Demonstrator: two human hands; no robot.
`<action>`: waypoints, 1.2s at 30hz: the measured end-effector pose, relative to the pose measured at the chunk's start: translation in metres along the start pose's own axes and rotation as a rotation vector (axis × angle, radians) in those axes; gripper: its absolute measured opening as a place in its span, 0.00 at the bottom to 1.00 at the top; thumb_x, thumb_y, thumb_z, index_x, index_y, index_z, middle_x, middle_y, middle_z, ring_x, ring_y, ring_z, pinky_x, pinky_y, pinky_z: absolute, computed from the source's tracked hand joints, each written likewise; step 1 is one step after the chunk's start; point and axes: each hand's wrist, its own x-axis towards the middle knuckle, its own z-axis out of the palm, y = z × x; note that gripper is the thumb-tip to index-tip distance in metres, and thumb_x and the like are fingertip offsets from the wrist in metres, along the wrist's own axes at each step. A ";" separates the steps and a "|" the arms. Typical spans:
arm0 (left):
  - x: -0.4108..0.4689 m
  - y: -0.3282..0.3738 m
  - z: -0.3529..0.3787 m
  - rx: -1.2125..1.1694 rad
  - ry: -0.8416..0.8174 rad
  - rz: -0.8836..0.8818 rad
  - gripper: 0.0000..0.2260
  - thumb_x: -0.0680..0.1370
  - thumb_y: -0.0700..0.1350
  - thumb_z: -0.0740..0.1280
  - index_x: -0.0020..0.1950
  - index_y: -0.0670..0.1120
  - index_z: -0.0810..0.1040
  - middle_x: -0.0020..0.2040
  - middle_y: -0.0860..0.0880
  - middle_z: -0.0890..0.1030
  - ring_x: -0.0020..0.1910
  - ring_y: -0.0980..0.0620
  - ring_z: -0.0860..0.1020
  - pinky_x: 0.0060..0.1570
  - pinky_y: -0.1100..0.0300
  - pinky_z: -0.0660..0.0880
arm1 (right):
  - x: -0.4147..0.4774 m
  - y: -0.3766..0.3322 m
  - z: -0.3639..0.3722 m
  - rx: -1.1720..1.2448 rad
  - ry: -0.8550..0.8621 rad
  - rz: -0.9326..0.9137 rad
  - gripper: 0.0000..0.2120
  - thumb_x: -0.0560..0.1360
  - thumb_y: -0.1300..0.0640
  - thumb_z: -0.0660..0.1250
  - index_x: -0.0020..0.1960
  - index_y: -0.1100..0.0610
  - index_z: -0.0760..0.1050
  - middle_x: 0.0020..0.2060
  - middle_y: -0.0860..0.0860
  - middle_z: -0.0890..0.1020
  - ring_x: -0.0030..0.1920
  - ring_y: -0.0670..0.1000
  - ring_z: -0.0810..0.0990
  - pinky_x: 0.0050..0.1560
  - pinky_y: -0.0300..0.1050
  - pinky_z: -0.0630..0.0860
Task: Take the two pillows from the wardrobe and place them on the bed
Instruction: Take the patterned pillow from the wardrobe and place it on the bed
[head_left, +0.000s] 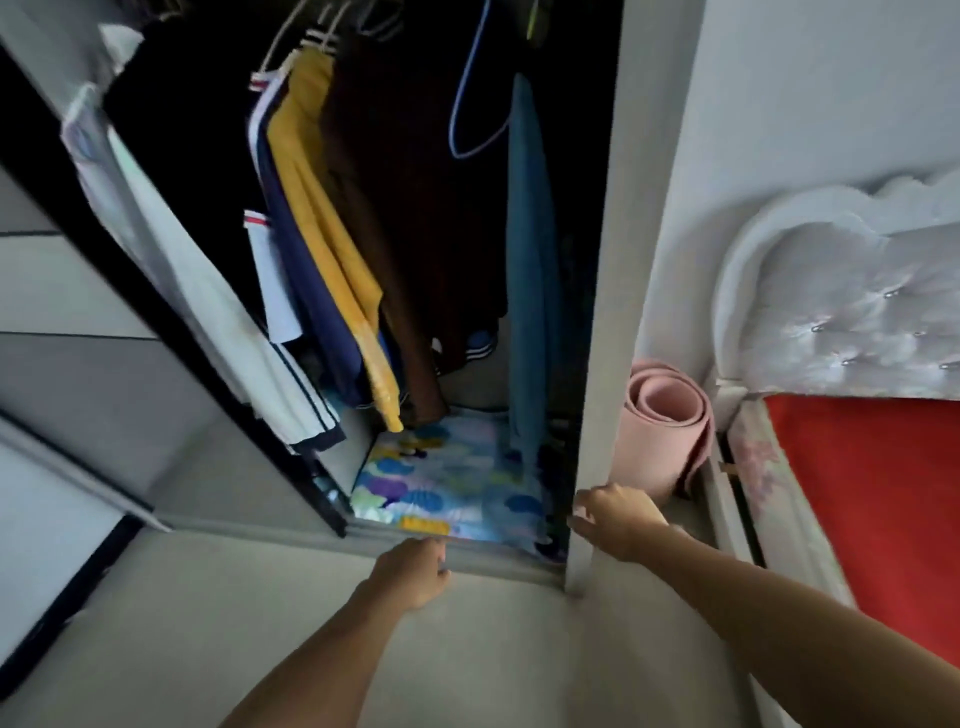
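Pillows (447, 483) in a blue cloud print are seen flat on the wardrobe (597, 312) floor, just beyond both hands. The left hand (415, 571) is curled at the sill, touching the near edge, nothing held. The right hand (618, 519) is spread loosely, empty, by the pillows' right corner.

Hanging clothes (332, 249) crowd the wardrobe (592, 312) above the pillow (441, 478); its front edge lies open, with bare floor (493, 649) before it.

No readable text, no labels, no brands, no numbers anywhere
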 end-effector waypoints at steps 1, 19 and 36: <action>0.004 -0.025 -0.005 -0.003 -0.008 -0.010 0.15 0.76 0.53 0.62 0.61 0.50 0.74 0.62 0.46 0.77 0.60 0.46 0.76 0.57 0.55 0.72 | 0.013 -0.021 0.008 0.002 -0.002 0.018 0.15 0.76 0.43 0.59 0.54 0.51 0.77 0.52 0.55 0.83 0.51 0.59 0.81 0.50 0.49 0.76; 0.166 -0.209 -0.021 0.032 -0.231 0.004 0.16 0.77 0.52 0.61 0.64 0.49 0.73 0.63 0.45 0.76 0.60 0.46 0.75 0.58 0.55 0.71 | 0.180 -0.152 0.136 0.078 -0.173 0.242 0.20 0.75 0.45 0.61 0.64 0.52 0.71 0.61 0.54 0.78 0.57 0.58 0.79 0.54 0.50 0.76; 0.515 -0.322 0.247 0.018 -0.026 0.094 0.11 0.76 0.48 0.61 0.55 0.47 0.76 0.57 0.45 0.80 0.58 0.44 0.77 0.53 0.54 0.73 | 0.468 -0.065 0.488 -0.051 -0.097 0.264 0.35 0.70 0.54 0.69 0.73 0.53 0.58 0.70 0.56 0.65 0.69 0.58 0.64 0.63 0.54 0.66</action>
